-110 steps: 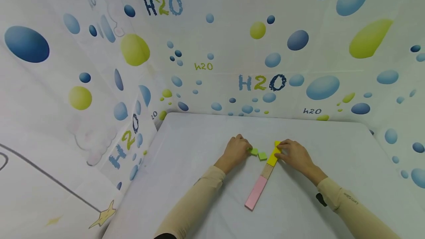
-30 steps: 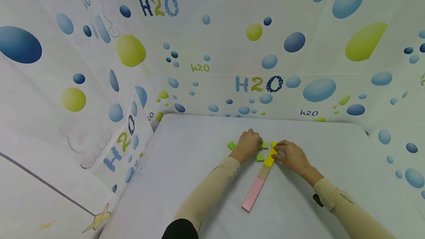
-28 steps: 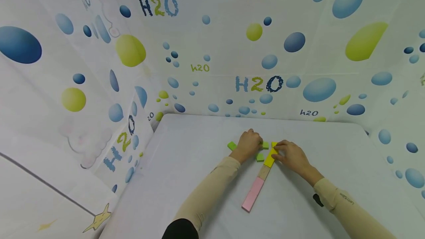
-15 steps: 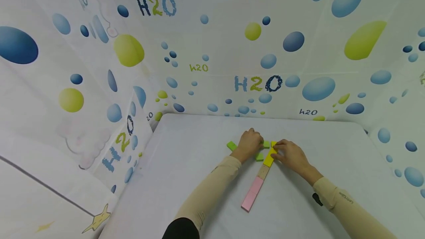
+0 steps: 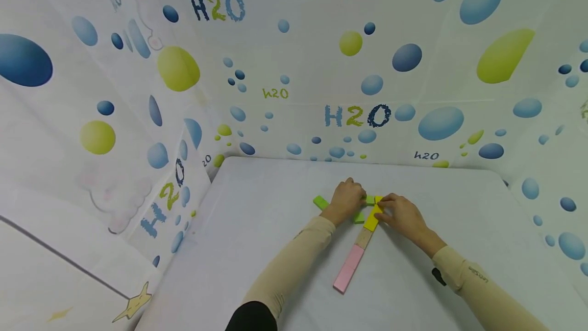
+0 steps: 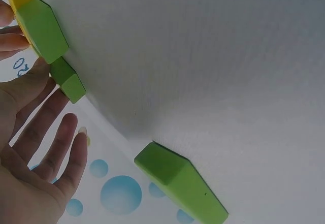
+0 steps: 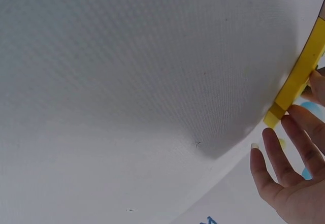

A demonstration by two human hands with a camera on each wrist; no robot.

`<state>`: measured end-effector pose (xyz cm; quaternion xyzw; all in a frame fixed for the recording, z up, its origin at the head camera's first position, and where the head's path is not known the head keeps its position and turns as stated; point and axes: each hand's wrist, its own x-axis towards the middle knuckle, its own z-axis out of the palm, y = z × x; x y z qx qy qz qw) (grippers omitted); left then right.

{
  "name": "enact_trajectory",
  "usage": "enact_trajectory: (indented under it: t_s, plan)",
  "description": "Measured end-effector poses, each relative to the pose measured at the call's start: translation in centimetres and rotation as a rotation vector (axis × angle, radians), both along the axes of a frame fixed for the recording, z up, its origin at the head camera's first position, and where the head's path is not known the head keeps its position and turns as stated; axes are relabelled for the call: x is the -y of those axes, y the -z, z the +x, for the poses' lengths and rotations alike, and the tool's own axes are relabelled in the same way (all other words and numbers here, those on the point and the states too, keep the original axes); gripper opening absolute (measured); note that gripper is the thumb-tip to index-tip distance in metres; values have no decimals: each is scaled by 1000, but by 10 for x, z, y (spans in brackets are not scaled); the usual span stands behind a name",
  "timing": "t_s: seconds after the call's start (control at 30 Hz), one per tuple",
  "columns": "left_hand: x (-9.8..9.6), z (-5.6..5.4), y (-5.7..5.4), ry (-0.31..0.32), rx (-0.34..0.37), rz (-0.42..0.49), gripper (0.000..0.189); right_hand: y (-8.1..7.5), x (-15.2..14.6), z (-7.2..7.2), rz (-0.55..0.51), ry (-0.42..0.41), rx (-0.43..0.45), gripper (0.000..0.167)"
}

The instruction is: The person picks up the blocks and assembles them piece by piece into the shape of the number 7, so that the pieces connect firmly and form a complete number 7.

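Observation:
A row of flat blocks lies on the white table: pink blocks (image 5: 348, 269), a plain wooden block (image 5: 364, 238), a yellow block (image 5: 373, 218) and a small yellow block (image 5: 378, 199) at the far end. My left hand (image 5: 346, 202) pinches a small green block (image 6: 71, 82) between thumb and finger, close against the small yellow block. On the row's other side, my right hand (image 5: 402, 213) holds the yellow block (image 7: 304, 66) by thumb and fingers; a fingertip is at its end piece. Another green block (image 5: 359, 218) lies just left of the row, partly behind my left hand.
A further green block (image 5: 320, 202) lies left of my left hand, partly hidden by it. White table surface (image 5: 248, 229) surrounds the blocks. A patterned sheet (image 5: 303, 55) rises behind the table's far edge.
My left hand has moved right, and the green block has slid up to the small yellow block, closing the gap. A green block at the left has come into sight. My right hand stays in place.

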<state>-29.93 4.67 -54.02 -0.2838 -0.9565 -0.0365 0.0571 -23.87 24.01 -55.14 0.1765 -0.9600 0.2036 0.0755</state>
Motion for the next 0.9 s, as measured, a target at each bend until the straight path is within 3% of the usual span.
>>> enact_trajectory:
  t_s: [0.9]
  plan:
    - [2, 2, 3, 3, -8, 25, 23, -3, 2, 2, 2, -2, 3, 38]
